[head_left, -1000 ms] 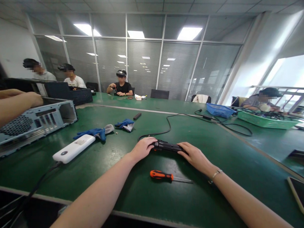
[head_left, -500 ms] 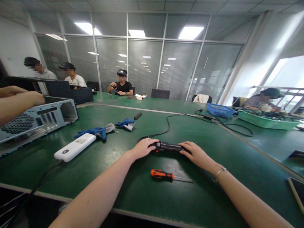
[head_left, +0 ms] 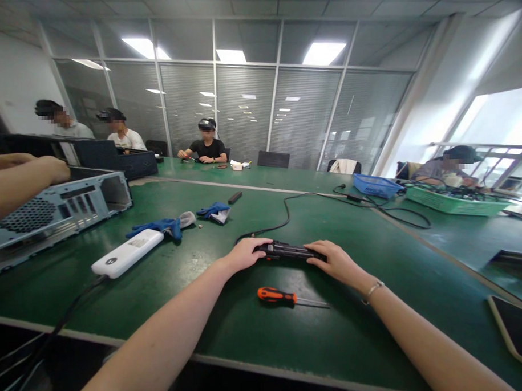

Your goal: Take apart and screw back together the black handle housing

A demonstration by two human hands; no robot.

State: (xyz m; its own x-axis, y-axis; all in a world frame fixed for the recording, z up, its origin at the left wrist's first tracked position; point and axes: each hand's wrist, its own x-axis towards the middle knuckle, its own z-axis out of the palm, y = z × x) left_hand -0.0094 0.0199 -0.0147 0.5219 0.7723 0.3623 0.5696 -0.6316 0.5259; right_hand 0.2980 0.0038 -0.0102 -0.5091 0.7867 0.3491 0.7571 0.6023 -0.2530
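A long black device [head_left: 284, 250] with a small orange part lies crosswise on the green table [head_left: 179, 306]; its exact kind cannot be made out. My left hand [head_left: 246, 254] grips its left end, fingers over the top and thumb on the near side. Around the right end close the fingers of my right hand [head_left: 329, 256]. A black cable [head_left: 283, 214] runs off from near my left hand toward the back. Just in front of the device rests an orange and black screwdriver [head_left: 277, 296], its shaft pointing right, touched by neither hand.
To the left are a white power strip [head_left: 128, 254], blue-grey gloves [head_left: 214, 211] and a metal computer case [head_left: 60, 208] with another person's hands [head_left: 50, 168] on it. At right stand a blue basket [head_left: 376, 186], a green basket [head_left: 453, 203] and a phone [head_left: 516, 329]. Several people sit around.
The device has tilted or turned slightly in my hands, and less of its orange part shows. Both hands keep their hold. My view has shifted a little.
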